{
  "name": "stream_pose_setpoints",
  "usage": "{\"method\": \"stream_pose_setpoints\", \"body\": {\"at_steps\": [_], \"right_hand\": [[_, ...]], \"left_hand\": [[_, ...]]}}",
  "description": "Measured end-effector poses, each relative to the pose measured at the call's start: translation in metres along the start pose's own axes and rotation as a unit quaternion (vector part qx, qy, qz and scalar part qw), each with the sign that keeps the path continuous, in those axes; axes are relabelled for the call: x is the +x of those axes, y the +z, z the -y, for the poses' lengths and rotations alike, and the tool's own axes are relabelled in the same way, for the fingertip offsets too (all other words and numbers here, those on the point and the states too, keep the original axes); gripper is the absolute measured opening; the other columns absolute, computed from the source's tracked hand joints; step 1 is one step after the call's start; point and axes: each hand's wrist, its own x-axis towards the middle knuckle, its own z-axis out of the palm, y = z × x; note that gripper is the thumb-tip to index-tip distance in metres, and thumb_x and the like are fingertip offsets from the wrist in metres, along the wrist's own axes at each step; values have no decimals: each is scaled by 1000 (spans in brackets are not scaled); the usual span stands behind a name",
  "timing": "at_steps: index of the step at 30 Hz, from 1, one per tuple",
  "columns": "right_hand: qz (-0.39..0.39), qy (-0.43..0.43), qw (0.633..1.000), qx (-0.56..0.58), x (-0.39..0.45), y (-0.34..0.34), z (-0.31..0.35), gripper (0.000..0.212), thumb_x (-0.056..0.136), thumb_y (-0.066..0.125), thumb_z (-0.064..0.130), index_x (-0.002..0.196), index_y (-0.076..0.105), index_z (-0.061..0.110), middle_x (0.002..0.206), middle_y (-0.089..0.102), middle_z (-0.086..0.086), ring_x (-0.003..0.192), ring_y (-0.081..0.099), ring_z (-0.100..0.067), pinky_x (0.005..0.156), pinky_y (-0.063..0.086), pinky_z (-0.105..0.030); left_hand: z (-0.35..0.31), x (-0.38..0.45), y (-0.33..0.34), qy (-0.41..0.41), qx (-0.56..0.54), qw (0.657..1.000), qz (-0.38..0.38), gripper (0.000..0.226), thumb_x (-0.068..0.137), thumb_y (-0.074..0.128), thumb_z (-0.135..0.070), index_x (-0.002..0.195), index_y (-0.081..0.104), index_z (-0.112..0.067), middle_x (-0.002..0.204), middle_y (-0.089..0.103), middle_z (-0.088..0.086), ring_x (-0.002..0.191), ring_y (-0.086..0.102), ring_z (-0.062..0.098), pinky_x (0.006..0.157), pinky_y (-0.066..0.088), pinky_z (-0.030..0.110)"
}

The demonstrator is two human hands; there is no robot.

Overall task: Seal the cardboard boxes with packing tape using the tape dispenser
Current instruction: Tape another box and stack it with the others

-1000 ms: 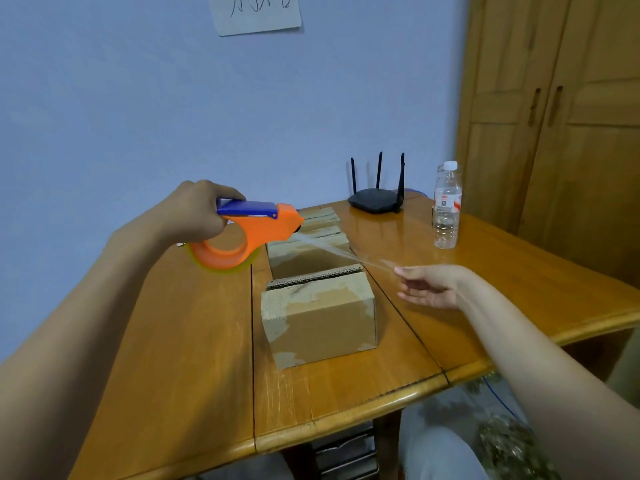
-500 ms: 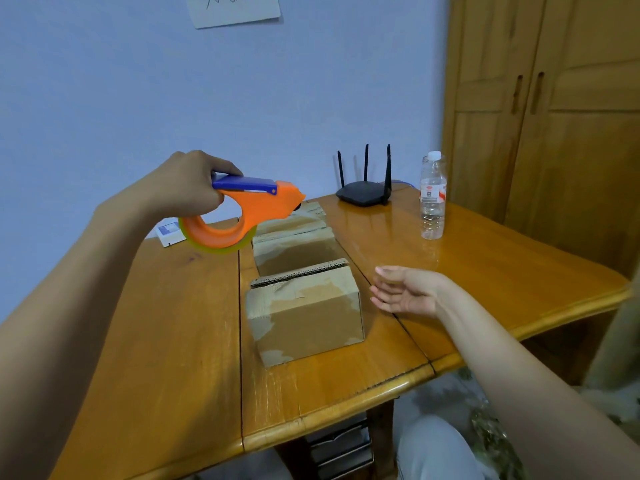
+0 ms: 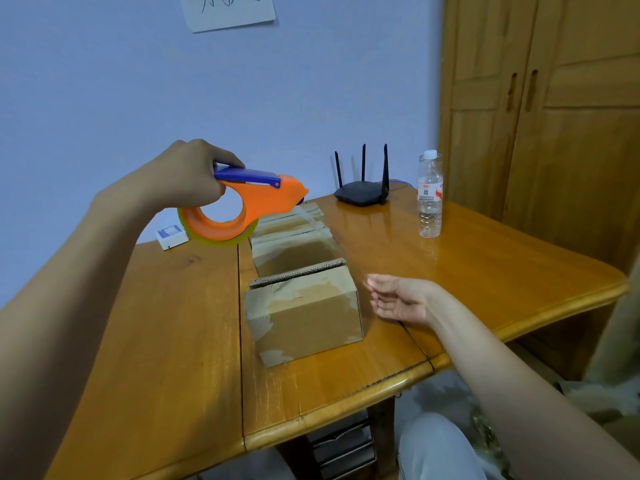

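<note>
Wooden and glossy, the desk (image 3: 346, 393) stands against a pale blue wall and carries a row of small cardboard boxes running away from the viewer. Nearest is the front box (image 3: 304, 317), its top flaps standing up with the corrugated edge showing; patches of old tape mark its face, but no fresh strip crosses the top seam, so I judge it not yet sealed. Behind the front box sits an open box (image 3: 294, 252) with a dark hollow interior, and beyond that lie further boxes (image 3: 294, 216) whose tops look flatter and glossier, possibly already taped, though this is hard to confirm.

Above and left of the front box, the left hand (image 3: 187, 178) has its grip curled firmly round the handle of the orange tape dispenser (image 3: 242, 206), nose aimed toward the far boxes. Right of the front box hovers the right hand (image 3: 398, 297), palm up, fingers loosely bent, holding nothing I can make out. Most of the sealing appears left to do.

Farther from the front box stand a black router (image 3: 362, 194), a water bottle (image 3: 430, 195) and a small white carton (image 3: 171, 234).
</note>
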Motion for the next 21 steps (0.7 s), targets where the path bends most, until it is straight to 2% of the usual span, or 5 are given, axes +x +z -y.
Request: {"method": "stream_pose_setpoints", "body": {"at_steps": [2,4,9,15,21], "right_hand": [[-9,-5,1000,15,3,-1,-2,50,87,69,-5,130,51,11,72,72,-10,76,61,-18,69,61,-36],[-11,0,1000,11,4,0,-4,48,86,71,-2,127,50,10,70,72,-8,75,61,-18,64,62,-33],[-6,31,999,-22,3,3,-7,5,90,69,5,94,65,5,81,65,-6,76,58,-16,71,58,-30],[-6,44,998,-35,10,7,-13,8,89,71,5,89,63,6,80,64,-6,76,57,-15,66,59,-29],[-6,56,998,-40,15,5,-19,8,90,71,6,89,63,6,76,65,-6,75,58,-16,56,58,-28]], "left_hand": [[-5,1,-3,-1,2,1000,-3,51,86,56,1,130,63,-23,96,60,3,70,56,21,57,44,24],[-11,3,-5,2,10,1000,-1,50,86,55,1,129,64,-21,96,60,3,69,54,20,56,43,24],[-32,8,-15,-1,10,1000,-2,46,87,54,0,126,66,-20,90,58,2,66,48,15,53,39,23],[-49,13,-18,5,18,1000,13,47,85,57,1,128,66,-16,83,58,2,65,49,17,51,38,24],[-46,13,-16,9,33,999,17,44,85,57,1,125,67,-16,70,53,-6,63,50,17,50,38,23]]}}
